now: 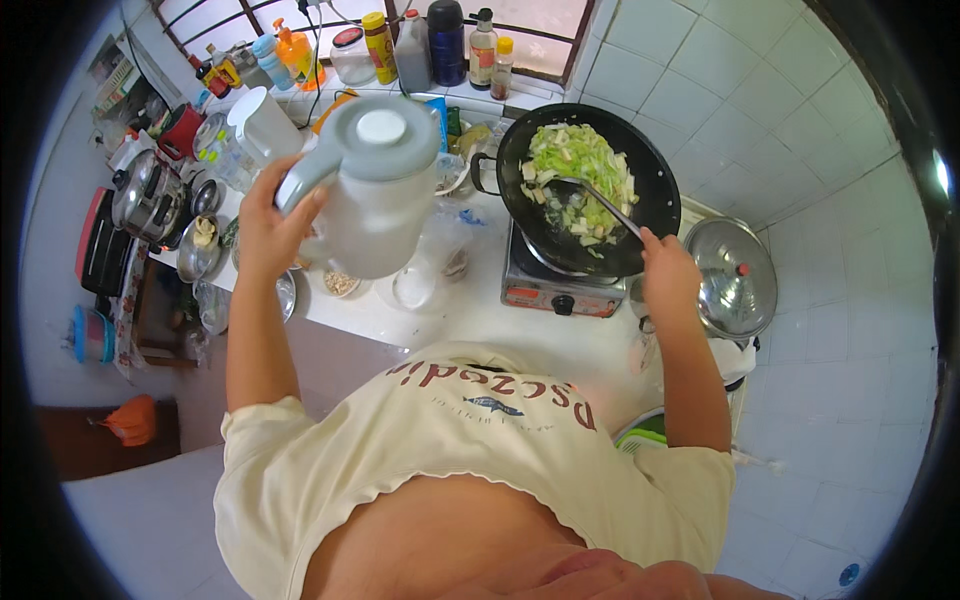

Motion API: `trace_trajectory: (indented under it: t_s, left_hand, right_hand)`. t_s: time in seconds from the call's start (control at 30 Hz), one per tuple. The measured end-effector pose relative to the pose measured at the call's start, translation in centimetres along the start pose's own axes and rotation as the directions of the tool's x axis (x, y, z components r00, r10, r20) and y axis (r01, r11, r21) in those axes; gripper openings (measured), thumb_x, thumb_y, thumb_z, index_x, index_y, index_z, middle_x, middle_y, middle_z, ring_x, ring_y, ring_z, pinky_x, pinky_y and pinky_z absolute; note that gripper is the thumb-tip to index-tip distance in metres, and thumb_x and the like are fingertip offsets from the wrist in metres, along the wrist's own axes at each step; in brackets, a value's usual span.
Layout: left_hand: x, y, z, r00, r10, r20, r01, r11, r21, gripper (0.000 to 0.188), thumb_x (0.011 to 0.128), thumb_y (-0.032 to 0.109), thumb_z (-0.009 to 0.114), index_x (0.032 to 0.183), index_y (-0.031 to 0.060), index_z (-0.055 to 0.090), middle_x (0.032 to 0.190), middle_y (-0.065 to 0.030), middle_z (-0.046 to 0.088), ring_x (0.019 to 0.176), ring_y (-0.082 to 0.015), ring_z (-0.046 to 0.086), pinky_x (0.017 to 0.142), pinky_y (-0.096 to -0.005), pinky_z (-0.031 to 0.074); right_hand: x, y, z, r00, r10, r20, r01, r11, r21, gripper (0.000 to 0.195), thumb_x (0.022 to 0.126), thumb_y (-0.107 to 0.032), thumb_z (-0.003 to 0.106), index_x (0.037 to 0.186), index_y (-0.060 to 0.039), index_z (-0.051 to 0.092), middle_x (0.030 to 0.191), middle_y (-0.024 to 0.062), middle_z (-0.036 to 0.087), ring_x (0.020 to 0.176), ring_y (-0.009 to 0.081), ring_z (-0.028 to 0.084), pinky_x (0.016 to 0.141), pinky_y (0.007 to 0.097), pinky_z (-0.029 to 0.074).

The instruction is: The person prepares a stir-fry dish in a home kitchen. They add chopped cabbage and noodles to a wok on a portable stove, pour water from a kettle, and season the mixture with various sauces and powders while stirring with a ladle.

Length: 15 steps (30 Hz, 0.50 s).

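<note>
My left hand [281, 214] grips the grey handle of a translucent plastic pitcher [379, 214], held up over the counter with its grey lid on. In my right hand [670, 270] is the handle of a metal cooking spatula or ladle [609, 206]; its head is partly buried in food. Chopped pale-green vegetables [574, 161] with whitish cubes lie in a black wok [660, 180]. The wok sits on a portable stove [562, 296] with a black knob at the front. Some clear liquid shows near the tool's head.
A steel lid [731, 277] with a red knob leans at the right by the tiled wall. Bottles [448, 45] line the windowsill. On the left stand a white jug [262, 124], a steel pot [150, 199] and a bowl [199, 247]. A small bowl of peanuts or grains [341, 283] is below the pitcher.
</note>
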<state>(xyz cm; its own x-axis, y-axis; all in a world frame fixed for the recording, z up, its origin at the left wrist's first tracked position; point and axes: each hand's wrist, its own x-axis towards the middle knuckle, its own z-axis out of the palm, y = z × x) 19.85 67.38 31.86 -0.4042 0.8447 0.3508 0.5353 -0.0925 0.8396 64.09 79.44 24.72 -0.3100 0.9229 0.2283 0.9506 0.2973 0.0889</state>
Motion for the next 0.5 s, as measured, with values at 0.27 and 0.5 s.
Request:
trace_trajectory:
  t_s: [0.27,0.5]
  left_hand:
    - [-7.1,-6.8,-5.1,0.951,-0.11,-0.289,0.06,0.982,-0.178,0.041,0.081,0.011,0.07,0.117,0.0002,0.055,0.079,-0.0027,0.059,0.053,-0.0045,0.048,0.044,-0.0182,0.037]
    - [-9.2,-7.9,-5.4,0.927,-0.091,-0.364,0.054,0.992,-0.111,0.041,0.083,0.013,0.069,0.119,-0.0003,0.055,0.08,-0.0023,0.058,0.052,-0.005,0.047,0.046,-0.0182,0.036]
  right_hand:
    - [3.3,5.1,-9.6,0.977,0.185,0.105,-0.185,0.983,-0.002,0.023,0.083,-0.019,0.061,0.103,-0.0087,0.067,0.086,0.0161,0.067,0.084,0.0327,0.064,0.072,0.042,0.05]
    - [12.2,17.4,-2.5,0.78,0.332,0.53,-0.473,0.867,0.154,0.031,0.081,-0.028,0.068,0.102,-0.005,0.067,0.077,0.0058,0.068,0.062,0.02,0.061,0.062,0.0354,0.049]
